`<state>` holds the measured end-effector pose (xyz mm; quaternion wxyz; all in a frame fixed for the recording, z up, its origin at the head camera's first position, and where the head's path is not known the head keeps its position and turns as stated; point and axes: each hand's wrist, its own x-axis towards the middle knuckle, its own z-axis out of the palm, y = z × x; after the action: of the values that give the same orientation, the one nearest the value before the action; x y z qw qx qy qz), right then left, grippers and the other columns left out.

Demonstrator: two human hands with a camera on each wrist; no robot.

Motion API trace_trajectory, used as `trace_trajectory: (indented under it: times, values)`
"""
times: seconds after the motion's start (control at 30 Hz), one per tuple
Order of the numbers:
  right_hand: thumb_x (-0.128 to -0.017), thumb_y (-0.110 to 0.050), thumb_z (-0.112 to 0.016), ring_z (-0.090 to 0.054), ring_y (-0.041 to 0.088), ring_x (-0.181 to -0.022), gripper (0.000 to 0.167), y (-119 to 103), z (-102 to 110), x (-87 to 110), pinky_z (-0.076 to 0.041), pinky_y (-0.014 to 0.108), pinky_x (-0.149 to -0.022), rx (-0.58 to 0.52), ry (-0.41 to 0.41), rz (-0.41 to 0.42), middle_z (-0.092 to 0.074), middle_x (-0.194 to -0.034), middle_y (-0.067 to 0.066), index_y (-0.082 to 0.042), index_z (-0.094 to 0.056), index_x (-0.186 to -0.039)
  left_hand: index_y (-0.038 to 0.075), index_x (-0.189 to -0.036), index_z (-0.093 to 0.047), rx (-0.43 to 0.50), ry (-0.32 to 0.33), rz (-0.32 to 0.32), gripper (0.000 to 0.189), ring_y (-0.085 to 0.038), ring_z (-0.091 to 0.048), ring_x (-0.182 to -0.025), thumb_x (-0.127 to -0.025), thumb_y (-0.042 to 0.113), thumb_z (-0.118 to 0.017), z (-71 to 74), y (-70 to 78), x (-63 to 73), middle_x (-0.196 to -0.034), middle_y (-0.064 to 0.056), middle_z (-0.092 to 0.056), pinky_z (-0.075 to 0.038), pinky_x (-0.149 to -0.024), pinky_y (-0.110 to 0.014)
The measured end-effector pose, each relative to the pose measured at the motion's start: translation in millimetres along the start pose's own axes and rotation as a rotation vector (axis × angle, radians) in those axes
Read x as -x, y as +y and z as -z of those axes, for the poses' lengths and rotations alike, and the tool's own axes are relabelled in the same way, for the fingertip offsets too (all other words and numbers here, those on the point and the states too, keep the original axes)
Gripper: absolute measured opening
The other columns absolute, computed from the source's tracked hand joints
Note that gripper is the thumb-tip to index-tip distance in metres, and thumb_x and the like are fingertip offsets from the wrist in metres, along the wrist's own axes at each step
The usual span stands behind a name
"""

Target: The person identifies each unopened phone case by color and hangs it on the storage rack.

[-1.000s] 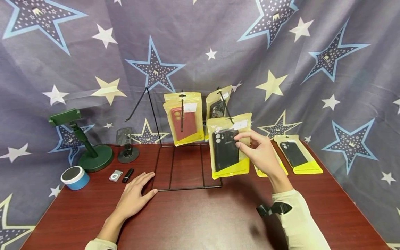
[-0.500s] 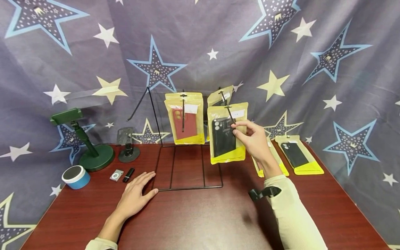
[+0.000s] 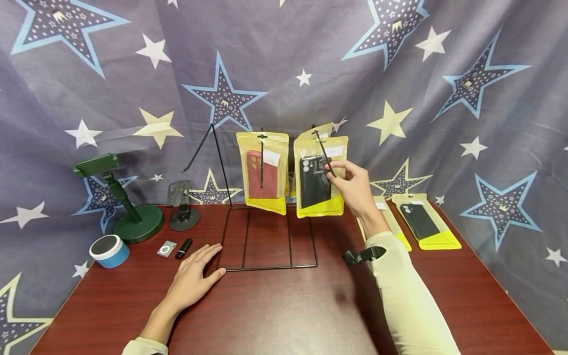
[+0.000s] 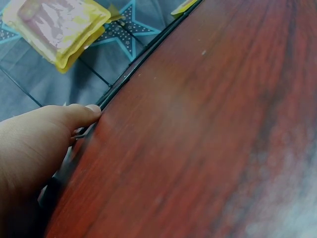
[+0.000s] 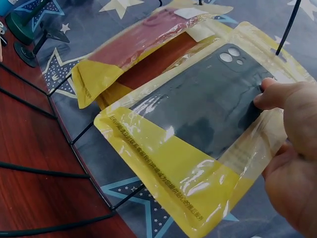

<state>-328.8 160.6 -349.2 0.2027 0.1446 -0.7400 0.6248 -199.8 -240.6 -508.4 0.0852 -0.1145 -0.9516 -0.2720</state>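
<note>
A packaged black phone case [image 3: 314, 185] hangs on the right hook [image 3: 326, 157] of a black wire rack [image 3: 266, 268]. My right hand [image 3: 355, 190] pinches the right edge of its yellow pouch, thumb in front, as the right wrist view also shows. My left hand [image 3: 191, 276] lies spread on the table at the rack's left side, its thumb [image 4: 81, 115] touching the base wire. On the middle hook hangs a packaged red phone case [image 3: 263, 177]. Behind the black one, another yellow pouch [image 3: 328, 129] is mostly hidden.
Packaged phone cases [image 3: 419, 222] lie on the table at right, one partly behind my right arm. At left stand a green phone stand [image 3: 137, 224], a small black stand [image 3: 184, 219] and a blue-and-white round jar [image 3: 109, 252]. A small silver clip-on player [image 3: 166, 249] and a black USB stick [image 3: 184, 248] lie nearby.
My right hand has moved the packaged black phone case up and back along the right hook. The packaged red case has swung slightly. My left hand has stayed put.
</note>
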Motion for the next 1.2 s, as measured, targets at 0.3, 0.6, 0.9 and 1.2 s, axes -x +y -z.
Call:
trace_trajectory:
  times: [0.3, 0.6, 0.9, 1.2]
  values:
    - [-0.089, 0.005, -0.074, -0.038, 0.004, -0.064, 0.022, -11, -8, -8.8, -0.038, 0.013, -0.062, 0.036, 0.042, -0.023, -0.079, -0.103, 0.017, 0.010, -0.074, -0.111, 0.013, -0.153, -0.051, -0.001, -0.005, 0.003, 0.065, -0.040, -0.037, -0.152, -0.098, 0.042, -0.070, -1.4, -1.2, 1.1, -0.159, -0.013, -0.050, -0.028, -0.113, -0.068]
    - [-0.089, -0.003, -0.078, -0.039, 0.006, -0.068, 0.020, 23, -10, -25.7, -0.040, 0.016, -0.066, 0.038, 0.070, -0.024, -0.077, -0.090, -0.005, -0.003, -0.079, -0.110, 0.013, -0.153, -0.052, -0.003, 0.000, -0.001, 0.065, -0.039, -0.038, -0.151, -0.097, 0.041, -0.070, -1.8, -1.4, 0.6, -0.158, -0.012, -0.050, -0.029, -0.113, -0.069]
    - [-0.088, 0.001, -0.078, -0.057, 0.000, -0.077, 0.014, 37, -7, -19.5, -0.045, 0.013, -0.069, -0.125, 0.078, -0.035, -0.076, -0.087, -0.022, -0.010, -0.079, -0.098, 0.014, -0.153, -0.051, -0.011, 0.006, -0.006, 0.065, -0.039, -0.038, -0.151, -0.098, 0.041, -0.070, -0.7, -2.4, 0.1, -0.158, -0.012, -0.051, -0.030, -0.112, -0.069]
    - [-0.089, 0.006, -0.072, -0.060, 0.000, -0.072, 0.019, 66, 7, -5.1, -0.049, 0.013, -0.068, -0.194, 0.086, -0.079, -0.071, -0.082, -0.013, -0.010, -0.079, -0.097, 0.013, -0.152, -0.052, -0.015, 0.011, -0.013, 0.065, -0.040, -0.039, -0.150, -0.097, 0.040, -0.071, -0.9, -1.9, 1.0, -0.157, -0.013, -0.052, -0.030, -0.111, -0.069]
